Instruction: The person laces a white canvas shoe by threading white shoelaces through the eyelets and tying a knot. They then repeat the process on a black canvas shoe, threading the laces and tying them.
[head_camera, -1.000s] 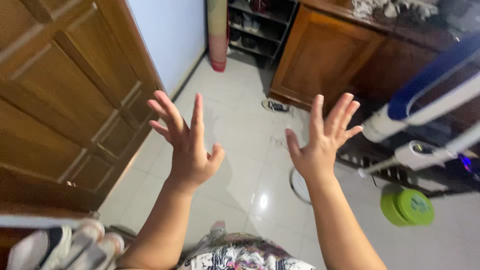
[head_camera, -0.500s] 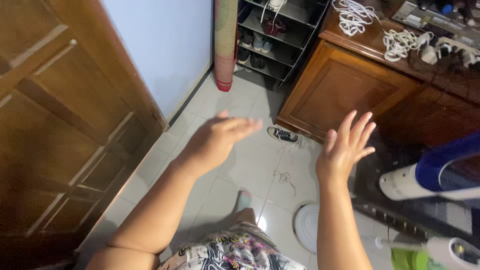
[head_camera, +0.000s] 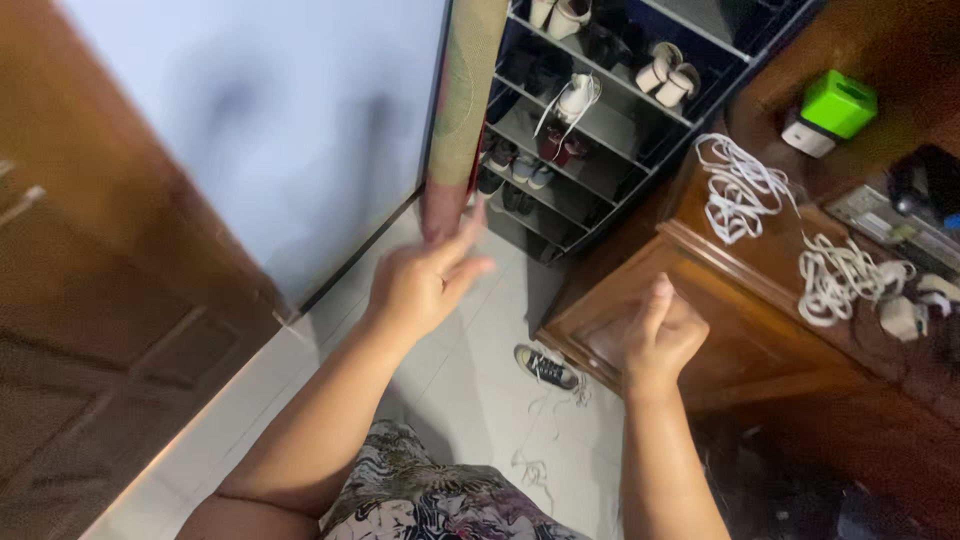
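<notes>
L hand open, R hand clenched empty, above bare floor by cabinet edge.

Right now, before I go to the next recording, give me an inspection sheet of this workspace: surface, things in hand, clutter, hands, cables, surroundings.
Surface: pale tiled floor, glossy; wooden cabinet top at right.
Things in hand: nothing seen; both hands are empty and in mid-air.
Clutter: one dark sneaker on the floor with loose laces trailing; green-and-white box on the cabinet.
Hands: left hand open, fingers extended; right hand loosely curled in front of the cabinet door.
Cables: two bundles of white cord on the cabinet top, beside a power strip.
Surroundings: shoe rack with pairs of shoes, rolled mat upright beside it, pale wall, wooden door at left.
</notes>
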